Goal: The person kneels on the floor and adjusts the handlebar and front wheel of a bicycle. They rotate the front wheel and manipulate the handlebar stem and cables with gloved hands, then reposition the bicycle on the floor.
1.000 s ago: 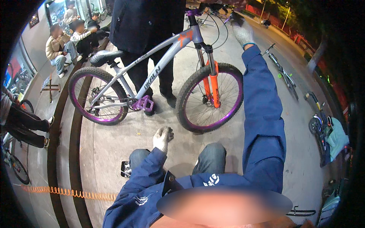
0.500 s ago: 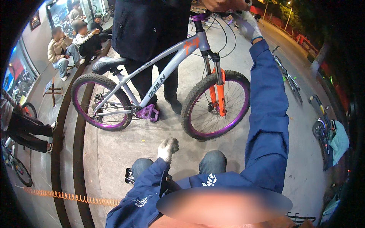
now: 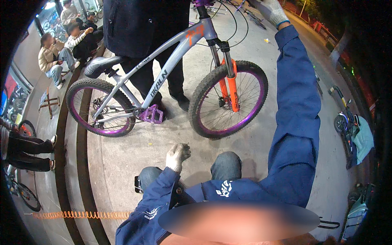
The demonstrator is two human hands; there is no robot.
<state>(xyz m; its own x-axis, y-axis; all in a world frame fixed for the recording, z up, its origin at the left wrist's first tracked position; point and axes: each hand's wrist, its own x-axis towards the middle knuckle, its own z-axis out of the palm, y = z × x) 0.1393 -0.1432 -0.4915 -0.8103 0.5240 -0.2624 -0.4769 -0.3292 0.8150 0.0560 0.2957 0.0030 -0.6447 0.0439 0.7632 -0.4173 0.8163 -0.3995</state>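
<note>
My left hand (image 3: 178,157), in a pale work glove with greyish fingertips, hovers above the pavement over my knees. Its fingers are curled in and nothing shows in them. My right arm stretches up and away, and the gloved right hand (image 3: 272,12) is at the top edge beside the cables. Its fingers are cut off there, so their grip is hidden. In front of me stands a grey bicycle (image 3: 175,61) with purple rims, an orange-legged suspension fork (image 3: 233,87), a purple pedal (image 3: 151,114) and a black saddle (image 3: 102,66). Its handlebar is mostly out of view.
A person in a dark coat (image 3: 145,28) stands behind the bicycle. Several people sit by the shopfront at the far left. Two dark step edges (image 3: 83,163) run along the left, crossed by an orange coiled hose (image 3: 81,214). A scooter (image 3: 345,122) stands at the right.
The view has shifted, so the bicycle and bystanders sit lower-left or higher in the picture. My right hand now reaches the top edge, its fingers out of sight. The left hand stays curled.
</note>
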